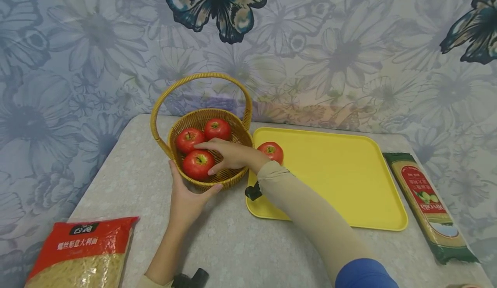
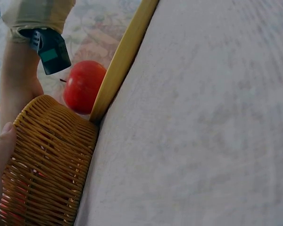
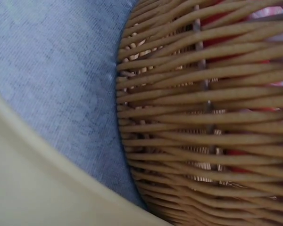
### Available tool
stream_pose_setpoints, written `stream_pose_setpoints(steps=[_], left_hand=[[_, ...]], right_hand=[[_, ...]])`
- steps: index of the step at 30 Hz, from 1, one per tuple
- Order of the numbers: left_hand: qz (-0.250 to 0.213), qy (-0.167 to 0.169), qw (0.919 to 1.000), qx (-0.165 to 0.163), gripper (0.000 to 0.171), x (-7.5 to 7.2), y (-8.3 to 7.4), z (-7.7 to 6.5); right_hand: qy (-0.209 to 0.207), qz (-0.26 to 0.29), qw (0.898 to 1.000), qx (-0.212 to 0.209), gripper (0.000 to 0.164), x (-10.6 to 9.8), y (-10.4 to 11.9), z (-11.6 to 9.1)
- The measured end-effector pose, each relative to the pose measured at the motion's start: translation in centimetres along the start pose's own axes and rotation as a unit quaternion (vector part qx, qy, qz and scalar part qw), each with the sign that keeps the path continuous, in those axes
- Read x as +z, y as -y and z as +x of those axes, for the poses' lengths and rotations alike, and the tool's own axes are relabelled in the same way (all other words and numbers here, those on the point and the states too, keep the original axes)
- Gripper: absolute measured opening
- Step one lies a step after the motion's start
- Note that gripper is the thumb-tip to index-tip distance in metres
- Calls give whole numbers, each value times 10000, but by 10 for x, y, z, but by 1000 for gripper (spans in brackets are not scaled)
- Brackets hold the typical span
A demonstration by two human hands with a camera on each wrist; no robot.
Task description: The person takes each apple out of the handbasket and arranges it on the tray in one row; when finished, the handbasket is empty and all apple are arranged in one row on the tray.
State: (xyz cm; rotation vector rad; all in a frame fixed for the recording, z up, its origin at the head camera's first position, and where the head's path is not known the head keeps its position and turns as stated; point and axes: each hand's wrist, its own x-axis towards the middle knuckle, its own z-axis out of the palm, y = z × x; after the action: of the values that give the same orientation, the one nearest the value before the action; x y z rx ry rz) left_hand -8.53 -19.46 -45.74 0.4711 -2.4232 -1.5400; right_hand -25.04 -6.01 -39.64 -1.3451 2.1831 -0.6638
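Observation:
A wicker basket [image 1: 241, 138] with a tall arched handle holds three red apples. My right hand [image 1: 229, 153] reaches into it from the right, fingers and thumb on either side of the front apple [image 1: 197, 165]. Behind that one lie a left apple [image 1: 188, 139] and a back apple [image 1: 217, 129]. My left hand [image 1: 189, 201] rests against the basket's outer front, thumb and fingers spread wide. In the left wrist view its thumb [image 2: 4, 143] lies straight along the woven wall. The right wrist view shows mostly wicker [image 3: 217, 122], hiding the right fingertips.
Right of the basket lies a yellow tray [image 1: 330, 176], with another red apple [image 1: 271, 151] at its left end. A red pasta bag [image 1: 85, 253] sits at the front left. Beyond the tray is a green-ended noodle packet [image 1: 429, 206]. A patterned cloth wall stands behind.

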Motion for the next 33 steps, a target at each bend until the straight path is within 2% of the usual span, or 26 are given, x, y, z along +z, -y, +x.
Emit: stream_pose_setpoints(steps=[8, 13, 20, 25, 33], left_hand=[[-24, 5, 10000, 39, 139, 0, -1, 0], [-23, 15, 10000, 7, 138, 0, -1, 0], [-48, 57, 10000, -10, 137, 1, 0, 0], [-17, 66, 9999, -74, 138, 0, 0, 0], [19, 69, 9999, -81, 138, 2, 0, -1]], right_hand=[[116, 86, 9999, -11, 85, 2, 1, 3], [39, 108, 9999, 54, 80, 2, 2, 4], [-158, 331, 9993, -94, 74, 3, -1, 3], [-137, 465, 9987, -146, 72, 6, -5, 3], [52, 21, 9999, -96, 84, 6, -4, 3]])
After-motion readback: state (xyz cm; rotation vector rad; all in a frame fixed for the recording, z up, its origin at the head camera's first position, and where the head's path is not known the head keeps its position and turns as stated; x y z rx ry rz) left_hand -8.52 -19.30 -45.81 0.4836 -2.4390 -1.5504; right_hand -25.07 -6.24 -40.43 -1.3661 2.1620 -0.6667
